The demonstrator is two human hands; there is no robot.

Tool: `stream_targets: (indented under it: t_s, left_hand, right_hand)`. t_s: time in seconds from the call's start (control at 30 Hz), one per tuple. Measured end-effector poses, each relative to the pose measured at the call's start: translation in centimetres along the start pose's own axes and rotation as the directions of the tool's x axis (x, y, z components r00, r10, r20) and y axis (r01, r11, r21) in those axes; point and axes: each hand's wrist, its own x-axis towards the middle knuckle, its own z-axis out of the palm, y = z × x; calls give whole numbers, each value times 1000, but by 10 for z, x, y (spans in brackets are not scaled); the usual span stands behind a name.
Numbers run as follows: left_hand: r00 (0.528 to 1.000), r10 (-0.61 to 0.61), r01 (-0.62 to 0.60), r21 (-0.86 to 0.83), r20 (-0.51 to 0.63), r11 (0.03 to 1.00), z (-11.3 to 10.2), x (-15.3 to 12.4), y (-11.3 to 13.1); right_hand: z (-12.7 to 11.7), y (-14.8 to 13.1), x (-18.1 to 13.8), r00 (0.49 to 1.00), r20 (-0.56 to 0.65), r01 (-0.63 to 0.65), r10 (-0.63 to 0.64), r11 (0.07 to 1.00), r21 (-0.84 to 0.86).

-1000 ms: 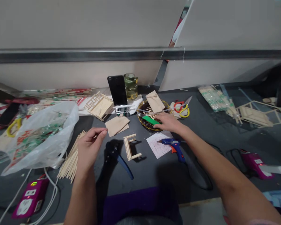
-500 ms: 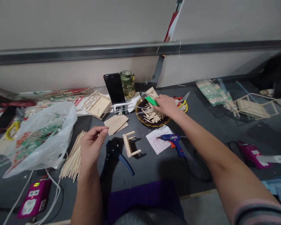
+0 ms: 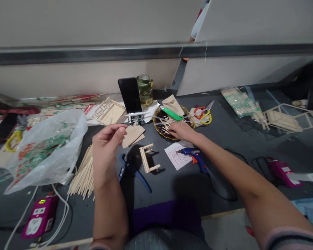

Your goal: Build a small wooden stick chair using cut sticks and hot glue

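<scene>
Resting over the right side of the round basket (image 3: 157, 131), the right hand (image 3: 184, 131) has its fingers curled down among the short wooden sticks (image 3: 165, 127). The nearest sticks lie at and just left of the fingertips; whether any is gripped cannot be told. A green-handled knife (image 3: 172, 114) lies across the basket, just beyond the fingers. The left hand (image 3: 105, 146) is raised, thumb and forefinger drawn together at the tips; anything small between them cannot be made out. It stands well apart from the basket, over the end of a bundle of long sticks (image 3: 79, 178).

Between the two arms, on the worktop (image 3: 234, 135), sits a small wooden frame (image 3: 144, 160), untouched, with a blue-handled cutter (image 3: 141, 178) to its left. A blue glue gun (image 3: 191, 151) lies to its right, nozzle over a paper sheet (image 3: 175, 158).

Markings: the sheet carries small reddish print, too fine to read. The plastic bag (image 3: 77, 130) bears red lettering, creased and not fully legible. The magenta power box (image 3: 40, 217) at left shows a lit green display (image 3: 42, 201); its characters are unclear.
</scene>
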Motion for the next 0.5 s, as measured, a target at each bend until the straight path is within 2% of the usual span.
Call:
stream_targets:
  t_s: [0.13,0.27,0.4,0.5]
  left_hand:
    - [999,-1,4,-66,50,998,9,0,0]
    - [997,-43,45,-29,72,999,5,-4,-6]
    - [1000,-4,4,-40,-1,999,-1,-4,-2]
    - [1000,9,-9,-33,-10,999,-1,-6,3]
  right_hand:
    - [-3,-3,0,990,-78,-126,122,991,-52]
    - [-15,12,-3,977,-91,-200,194,978,-60]
    - [-17,32,-8,985,24,-169,173,979,-117]
    - [-9,42,-13,997,35,-71,74,995,-72]
